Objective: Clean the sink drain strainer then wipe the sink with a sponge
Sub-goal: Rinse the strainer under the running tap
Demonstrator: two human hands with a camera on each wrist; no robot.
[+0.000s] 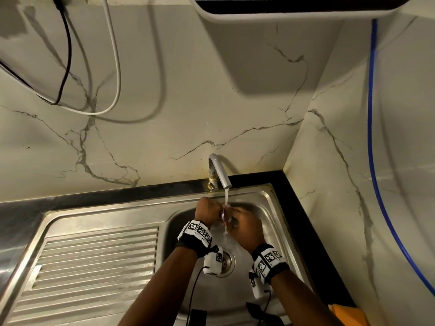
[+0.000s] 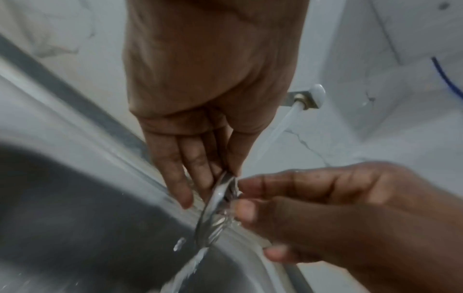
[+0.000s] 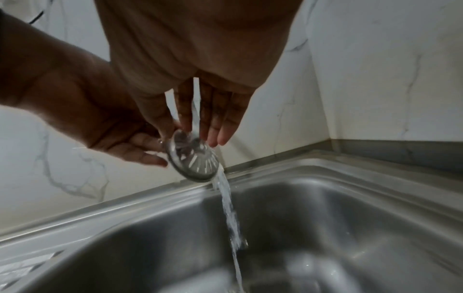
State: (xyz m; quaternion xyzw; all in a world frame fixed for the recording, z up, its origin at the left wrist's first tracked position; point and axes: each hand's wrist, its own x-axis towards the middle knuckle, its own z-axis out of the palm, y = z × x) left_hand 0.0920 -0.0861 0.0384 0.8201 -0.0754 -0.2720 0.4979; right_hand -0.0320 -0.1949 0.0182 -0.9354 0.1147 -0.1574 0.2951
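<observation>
Both hands are up under the tap (image 1: 220, 171) right now. Left hand (image 1: 208, 209) pinches the strainer (image 3: 192, 158) by its rim, thumb one side, fingers behind. Right hand (image 1: 244, 225) has its fingers fairly straight, tips rubbing the slotted face, not gripping anything. Strainer's held on edge, face toward my right, so it sits between the two hands with the water (image 3: 229, 206) running across it and off the bottom.

It hangs over the back of the sink (image 1: 266, 203), near the rear wall. The drain (image 1: 229, 261) is below and closer to me, under my left wrist. So I'd guess dropping it back in means pulling toward me and down, left hand doing it. Plenty of open basin to move through. No sponge that I can pick out yet.
</observation>
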